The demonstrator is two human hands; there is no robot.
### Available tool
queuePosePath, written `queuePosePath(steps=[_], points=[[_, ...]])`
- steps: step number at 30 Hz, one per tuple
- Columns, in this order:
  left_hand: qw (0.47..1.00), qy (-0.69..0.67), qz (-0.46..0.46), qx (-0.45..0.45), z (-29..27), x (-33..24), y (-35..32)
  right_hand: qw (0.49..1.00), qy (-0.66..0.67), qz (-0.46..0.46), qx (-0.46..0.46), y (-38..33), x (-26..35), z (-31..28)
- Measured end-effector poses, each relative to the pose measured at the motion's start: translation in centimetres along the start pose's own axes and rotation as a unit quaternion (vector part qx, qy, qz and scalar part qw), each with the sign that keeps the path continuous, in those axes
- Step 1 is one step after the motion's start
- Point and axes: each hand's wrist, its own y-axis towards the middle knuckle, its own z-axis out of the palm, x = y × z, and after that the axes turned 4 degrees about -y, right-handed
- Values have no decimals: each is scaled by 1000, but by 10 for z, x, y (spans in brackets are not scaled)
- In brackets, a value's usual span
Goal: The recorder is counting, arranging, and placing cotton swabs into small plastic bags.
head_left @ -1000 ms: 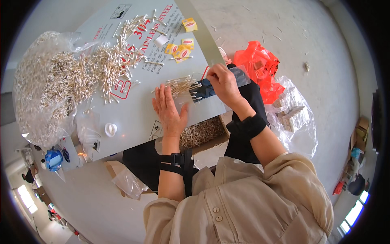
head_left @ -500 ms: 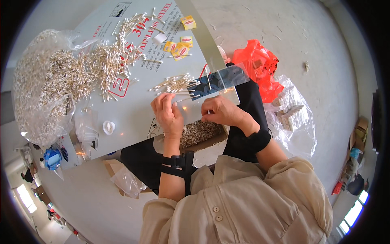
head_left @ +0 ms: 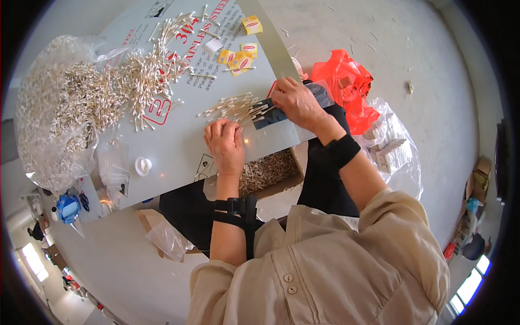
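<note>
A loose bunch of cotton swabs (head_left: 233, 107) lies on the metal-topped table. My left hand (head_left: 225, 143) rests just in front of it, fingers curled and closed; what they hold, if anything, is hidden. At the table's right edge, my right hand (head_left: 300, 105) bends over a dark rectangular strip (head_left: 268, 117), covering much of it. Its fingers are pressed together beside the swab tips, and I cannot make out anything in them. Behind, a large heap of swabs (head_left: 81, 103) spills from a clear plastic bag (head_left: 35, 124).
Small yellow boxes (head_left: 252, 24) and a white round container (head_left: 143, 166) stand on the table. An open carton of swabs (head_left: 271, 170) sits below the front edge. On the right are a red plastic bag (head_left: 346, 81) and a clear bag of white packs (head_left: 392, 151).
My right hand has moved up and away over the dark strip, covering the single swab that lay there. My left hand has turned knuckles up, with its fingers more curled.
</note>
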Motion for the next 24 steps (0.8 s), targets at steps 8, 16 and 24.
queuePosePath(steps=[8,16,24], points=[[999,-6,-24,28,-3,0,0,999,-10,37,2,-49,65,14],[999,24,1,40,3,-3,3,979,129,149,-47,-23,64,25],[991,99,60,62,5,-18,-25,981,104,146,-74,-32,68,31]])
